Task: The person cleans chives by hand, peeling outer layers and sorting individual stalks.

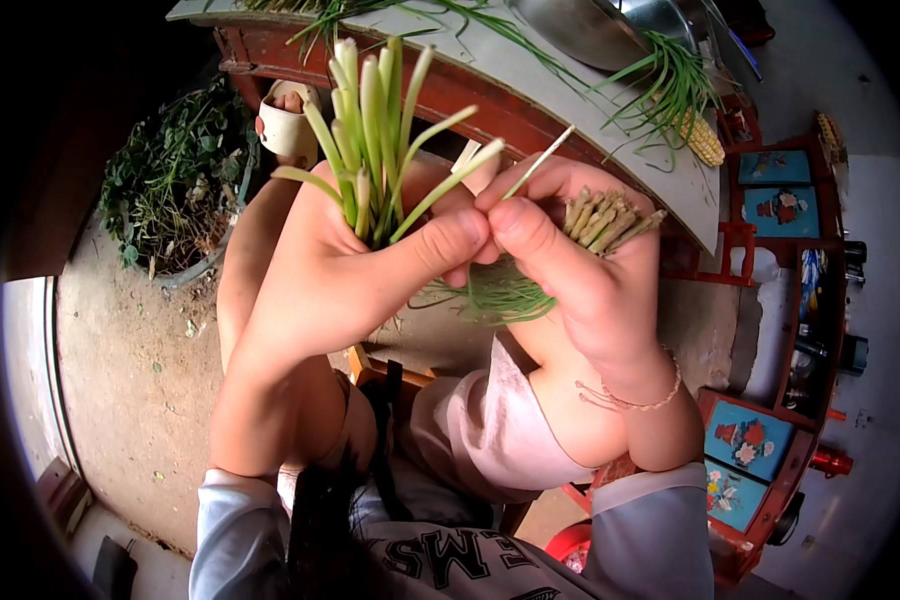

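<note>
A bunch of pale green stalks (372,130) stands up out of my left hand (355,255), whose fingers are wrapped round it. My right hand (585,255) is closed on a bundle of brownish-green stems (608,220), cut ends up. Between the thumb and fingertips of my right hand, one thin pale stalk (540,160) sticks up to the right. Both thumbs almost meet in the middle, over my lap. Thin green leaves (495,292) hang below my hands. A braided cord circles my right wrist.
Ahead, a table (450,60) bears loose green leaves, a metal bowl (580,30), more greens (670,95) and corn (705,138). A basin of dark leafy greens (180,175) sits at the left. Red cabinets with blue panels (745,440) line the right.
</note>
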A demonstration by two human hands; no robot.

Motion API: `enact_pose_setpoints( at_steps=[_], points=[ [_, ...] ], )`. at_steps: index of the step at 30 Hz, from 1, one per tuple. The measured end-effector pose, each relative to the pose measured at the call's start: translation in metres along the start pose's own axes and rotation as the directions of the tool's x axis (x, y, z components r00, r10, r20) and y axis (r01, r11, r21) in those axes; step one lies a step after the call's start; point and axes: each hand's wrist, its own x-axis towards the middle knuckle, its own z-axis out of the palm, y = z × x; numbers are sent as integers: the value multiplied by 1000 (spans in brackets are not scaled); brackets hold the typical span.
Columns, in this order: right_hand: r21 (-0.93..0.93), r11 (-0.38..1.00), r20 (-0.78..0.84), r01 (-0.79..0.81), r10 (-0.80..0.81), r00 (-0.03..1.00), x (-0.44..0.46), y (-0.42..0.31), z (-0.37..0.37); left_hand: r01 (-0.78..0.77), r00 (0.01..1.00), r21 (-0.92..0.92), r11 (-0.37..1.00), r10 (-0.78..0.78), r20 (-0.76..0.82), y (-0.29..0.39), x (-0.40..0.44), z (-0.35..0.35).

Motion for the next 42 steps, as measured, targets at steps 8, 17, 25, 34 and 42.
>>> enact_pose_setpoints(
  at_steps=[8,17,25,34,42],
  points=[
    [-167,975,50,149,-143,988,2,5,-3,64,998,79,995,-63,-4,4,0,0],
    [-535,791,75,298,-307,949,3,2,-6,88,996,59,994,-89,1,9,-1,2],
    [-367,929,-34,34,-49,998,-2,-12,-2,111,994,48,993,-110,-17,10,-1,3],
    [-93,996,-43,13,-17,999,0,-8,-1,66,996,-74,995,-70,-48,7,2,2],
    [-193,978,-53,-82,73,996,-2,-9,-4,-38,997,155,987,49,-67,-2,1,0]
  ],
)
